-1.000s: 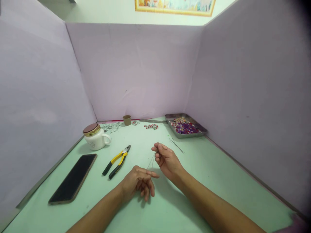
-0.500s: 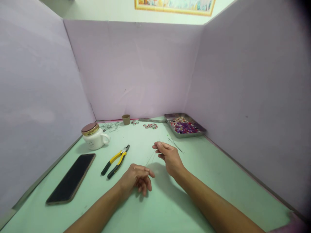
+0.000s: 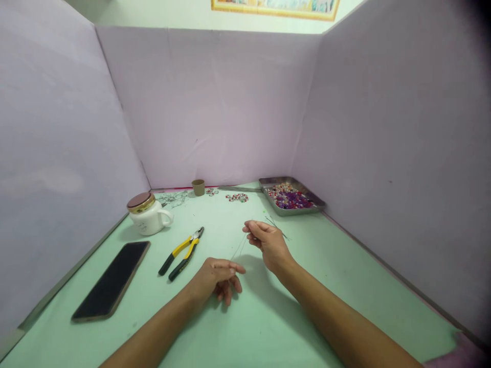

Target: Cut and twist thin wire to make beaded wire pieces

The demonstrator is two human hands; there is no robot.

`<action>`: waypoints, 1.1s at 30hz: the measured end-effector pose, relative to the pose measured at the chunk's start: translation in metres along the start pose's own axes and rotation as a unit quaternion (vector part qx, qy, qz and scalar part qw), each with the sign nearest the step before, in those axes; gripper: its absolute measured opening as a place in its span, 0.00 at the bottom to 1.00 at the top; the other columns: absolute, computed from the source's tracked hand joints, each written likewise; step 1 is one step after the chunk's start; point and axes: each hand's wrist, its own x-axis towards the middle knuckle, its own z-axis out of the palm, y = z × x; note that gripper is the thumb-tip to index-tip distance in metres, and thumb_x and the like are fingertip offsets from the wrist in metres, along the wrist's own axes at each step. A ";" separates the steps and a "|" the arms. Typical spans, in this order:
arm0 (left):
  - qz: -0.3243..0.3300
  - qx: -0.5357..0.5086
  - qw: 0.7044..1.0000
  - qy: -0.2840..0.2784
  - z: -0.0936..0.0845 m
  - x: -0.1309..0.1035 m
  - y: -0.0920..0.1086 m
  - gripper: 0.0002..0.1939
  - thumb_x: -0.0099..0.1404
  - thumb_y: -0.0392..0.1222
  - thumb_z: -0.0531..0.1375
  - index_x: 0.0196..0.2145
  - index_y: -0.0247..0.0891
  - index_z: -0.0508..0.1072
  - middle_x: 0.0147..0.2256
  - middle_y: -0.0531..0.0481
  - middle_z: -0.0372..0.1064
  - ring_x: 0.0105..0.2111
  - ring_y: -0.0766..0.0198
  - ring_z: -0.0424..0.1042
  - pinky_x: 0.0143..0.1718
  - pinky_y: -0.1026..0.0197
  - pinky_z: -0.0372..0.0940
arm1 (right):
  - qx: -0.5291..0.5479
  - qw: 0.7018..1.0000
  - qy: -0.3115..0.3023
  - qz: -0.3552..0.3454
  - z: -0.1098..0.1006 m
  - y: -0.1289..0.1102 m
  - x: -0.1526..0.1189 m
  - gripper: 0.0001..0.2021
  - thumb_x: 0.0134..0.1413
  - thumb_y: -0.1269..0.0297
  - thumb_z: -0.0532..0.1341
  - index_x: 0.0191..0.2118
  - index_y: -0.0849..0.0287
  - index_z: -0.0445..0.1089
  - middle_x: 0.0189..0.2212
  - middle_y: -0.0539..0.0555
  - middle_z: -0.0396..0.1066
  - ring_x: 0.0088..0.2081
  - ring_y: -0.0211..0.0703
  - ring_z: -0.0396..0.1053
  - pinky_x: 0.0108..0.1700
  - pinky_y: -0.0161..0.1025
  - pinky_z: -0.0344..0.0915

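Note:
My right hand (image 3: 266, 243) is raised over the table, its thumb and fingertips pinched on a thin wire (image 3: 240, 247). The wire slants down to the left in a narrow loop toward my left hand (image 3: 220, 278). That hand lies low near the table, index finger stretched to the right over the other, bent fingers; the wire passes by its thumb and index finger, where the grip is too fine to make out. Left of my left hand are yellow-and-black pliers (image 3: 182, 254). Several loose dark wires (image 3: 276, 227) lie just behind my right hand.
A metal tray (image 3: 284, 211) of mixed beads stands at the back right. Beaded pieces (image 3: 237, 198), a small brown cup (image 3: 198, 187) and tangled wire (image 3: 172, 198) are at the back. At left are a lidded white mug (image 3: 149, 220) and a phone (image 3: 113, 281).
My left index finger has stretched slightly further to the right. My right hand keeps its pinch on the wire, almost unmoved. The whole view has shifted slightly.

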 end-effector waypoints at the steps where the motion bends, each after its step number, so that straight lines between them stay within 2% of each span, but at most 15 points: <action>1: 0.005 0.006 1.000 0.012 -0.001 -0.001 0.003 0.13 0.53 0.39 0.54 0.36 0.32 0.70 0.26 0.46 0.71 0.13 0.71 0.65 0.13 0.69 0.49 | -0.005 1.000 0.002 -0.002 -0.001 -0.001 0.001 0.12 0.35 0.58 0.64 0.27 0.61 0.72 0.24 0.52 0.70 0.23 0.32 0.61 0.29 0.33 0.59; 3: 0.023 0.013 0.999 0.046 -0.003 -0.002 0.007 0.13 0.52 0.38 0.55 0.36 0.33 0.69 0.29 0.46 0.70 0.14 0.72 0.65 0.15 0.69 0.50 | -0.010 1.000 0.006 -0.004 -0.003 -0.003 0.002 0.11 0.35 0.59 0.64 0.27 0.62 0.72 0.24 0.52 0.70 0.24 0.32 0.61 0.28 0.33 0.59; 8: 0.047 0.062 0.990 0.121 -0.002 -0.001 0.011 0.10 0.51 0.40 0.56 0.30 0.31 0.68 0.25 0.48 0.68 0.14 0.73 0.62 0.15 0.68 0.50 | -0.011 1.000 0.010 0.000 -0.006 -0.004 0.002 0.11 0.35 0.59 0.64 0.27 0.61 0.72 0.24 0.52 0.70 0.24 0.33 0.62 0.29 0.33 0.59; 10: 0.053 0.077 0.987 0.128 -0.001 0.000 0.009 0.09 0.51 0.40 0.56 0.27 0.31 0.68 0.24 0.49 0.68 0.14 0.73 0.62 0.15 0.68 0.51 | -0.013 1.000 0.009 0.000 -0.005 -0.003 0.002 0.11 0.35 0.59 0.63 0.26 0.61 0.72 0.24 0.52 0.70 0.24 0.33 0.62 0.29 0.33 0.59; 15: 0.067 0.128 0.979 0.146 0.001 0.001 0.006 0.08 0.52 0.39 0.54 0.20 0.33 0.66 0.12 0.55 0.60 0.12 0.74 0.55 0.16 0.69 0.50 | -0.021 1.000 0.003 -0.002 -0.002 -0.001 0.000 0.11 0.36 0.59 0.63 0.26 0.62 0.72 0.23 0.52 0.70 0.23 0.32 0.62 0.28 0.33 0.59; 24: 0.074 0.240 0.954 0.166 0.006 -0.001 0.005 0.07 0.51 0.36 0.50 0.18 0.35 0.63 0.13 0.55 0.59 0.14 0.71 0.56 0.18 0.67 0.52 | -0.023 0.998 0.030 -0.056 -0.001 0.005 0.001 0.07 0.37 0.63 0.62 0.22 0.62 0.71 0.17 0.50 0.69 0.20 0.32 0.60 0.26 0.34 0.58; 29: 0.080 0.326 0.924 0.182 0.005 -0.004 0.007 0.07 0.53 0.36 0.48 0.19 0.37 0.60 0.15 0.55 0.59 0.16 0.69 0.58 0.20 0.66 0.52 | -0.016 0.998 0.036 -0.046 -0.001 0.006 0.002 0.08 0.36 0.62 0.63 0.22 0.62 0.71 0.18 0.51 0.69 0.20 0.33 0.62 0.27 0.34 0.59; 33: 0.091 0.416 0.878 0.218 0.002 -0.006 0.011 0.07 0.53 0.34 0.48 0.21 0.38 0.61 0.18 0.54 0.60 0.20 0.67 0.58 0.23 0.64 0.49 | -0.014 0.998 0.041 -0.036 0.000 0.007 0.002 0.08 0.36 0.62 0.63 0.22 0.62 0.71 0.19 0.51 0.69 0.21 0.33 0.62 0.27 0.34 0.60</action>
